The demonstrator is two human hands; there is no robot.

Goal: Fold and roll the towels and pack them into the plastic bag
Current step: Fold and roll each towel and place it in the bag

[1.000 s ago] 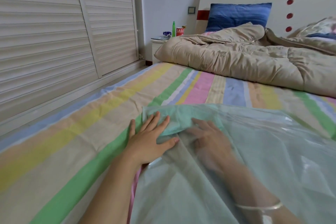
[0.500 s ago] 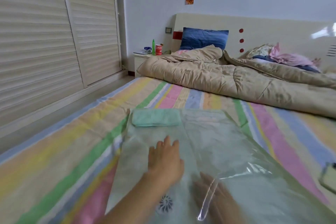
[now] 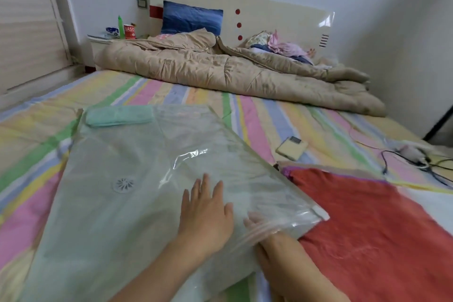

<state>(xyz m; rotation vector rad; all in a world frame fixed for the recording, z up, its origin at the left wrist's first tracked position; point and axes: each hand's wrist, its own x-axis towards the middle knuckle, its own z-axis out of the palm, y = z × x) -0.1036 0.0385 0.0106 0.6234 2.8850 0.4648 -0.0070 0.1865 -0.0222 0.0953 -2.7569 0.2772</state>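
On a bed's pastel striped sheet (image 3: 269, 117) lies a large clear plastic bag (image 3: 137, 203), with a rolled mint-green towel (image 3: 119, 117) inside its far end. A left hand (image 3: 204, 213) rests on the bag, grip spread flat. A right hand (image 3: 259, 227) sits in the bag's mouth, its grip blurred behind plastic and impossible to tell. A flat red towel (image 3: 367, 228) lies partly under the bag's right corner. Beyond are a crumpled beige quilt (image 3: 220, 73), a blue pillow (image 3: 191, 17) and white walls.

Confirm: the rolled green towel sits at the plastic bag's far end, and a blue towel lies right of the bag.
Wrong colour: the head view shows a red towel right of the plastic bag. The rolled green towel is at its far end.
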